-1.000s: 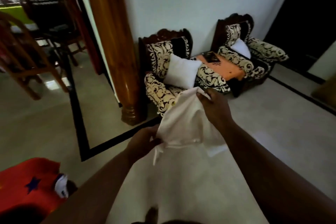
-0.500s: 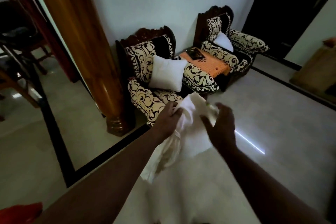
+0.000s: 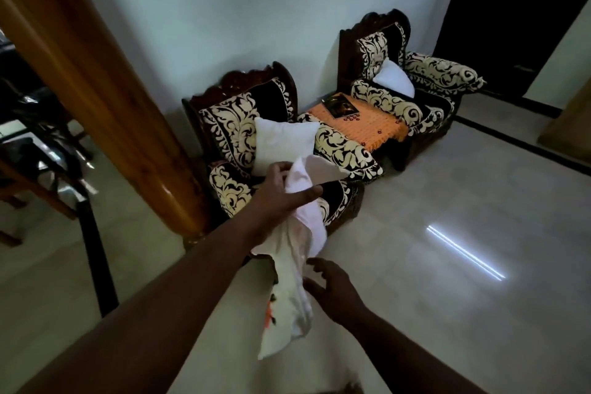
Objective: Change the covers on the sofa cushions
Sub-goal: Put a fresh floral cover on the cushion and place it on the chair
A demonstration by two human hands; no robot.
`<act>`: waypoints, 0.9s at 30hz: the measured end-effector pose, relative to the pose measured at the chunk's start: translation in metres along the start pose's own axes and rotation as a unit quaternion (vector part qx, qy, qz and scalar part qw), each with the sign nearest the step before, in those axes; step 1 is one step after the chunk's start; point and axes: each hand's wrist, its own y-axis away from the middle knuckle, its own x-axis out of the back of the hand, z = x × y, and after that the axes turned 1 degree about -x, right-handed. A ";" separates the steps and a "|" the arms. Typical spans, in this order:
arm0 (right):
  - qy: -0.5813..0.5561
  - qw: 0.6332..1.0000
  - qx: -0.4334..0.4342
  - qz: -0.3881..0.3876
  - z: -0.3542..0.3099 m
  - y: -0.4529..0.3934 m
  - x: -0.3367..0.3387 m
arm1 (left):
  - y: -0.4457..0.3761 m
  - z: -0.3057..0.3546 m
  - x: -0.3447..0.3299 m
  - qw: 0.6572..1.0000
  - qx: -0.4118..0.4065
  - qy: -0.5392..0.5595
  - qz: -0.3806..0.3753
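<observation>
Since half a second back the right hand (image 3: 335, 289) has let go and dropped lower, while the left hand (image 3: 281, 192) carried the white cover (image 3: 299, 253) up toward the near armchair (image 3: 230, 144).

Head view: left fingers are curled round the top of the cover, which hangs down limp with a bit of orange print near the bottom. Right hand's fingers are spread and loose, just beside the cloth, holding nothing. A bare white cushion (image 3: 281, 141) leans on that armchair's seat, another white cushion (image 3: 395, 78) sits on the far armchair (image 3: 412, 80), an orange-topped side table (image 3: 371, 125) between them.
</observation>
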 end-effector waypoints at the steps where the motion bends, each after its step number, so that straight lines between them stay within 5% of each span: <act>1: 0.000 1.000 -0.015 -0.004 0.004 -0.011 0.012 | -0.007 0.002 0.000 1.000 0.000 0.024 -0.005; 9: 0.147 0.985 -0.024 -0.088 0.043 -0.078 0.064 | -0.053 -0.004 0.009 0.989 0.003 0.144 0.017; 16: 0.000 0.991 -0.114 0.070 0.061 -0.123 0.089 | -0.096 -0.032 0.038 0.991 0.073 0.096 0.050; 23: 0.023 0.997 -0.011 -0.077 0.014 -0.187 0.065 | -0.177 -0.045 0.038 0.991 0.063 0.116 0.017; 27: 0.035 0.994 0.061 -0.079 -0.011 -0.227 0.050 | -0.215 -0.037 0.036 0.991 0.047 0.124 -0.012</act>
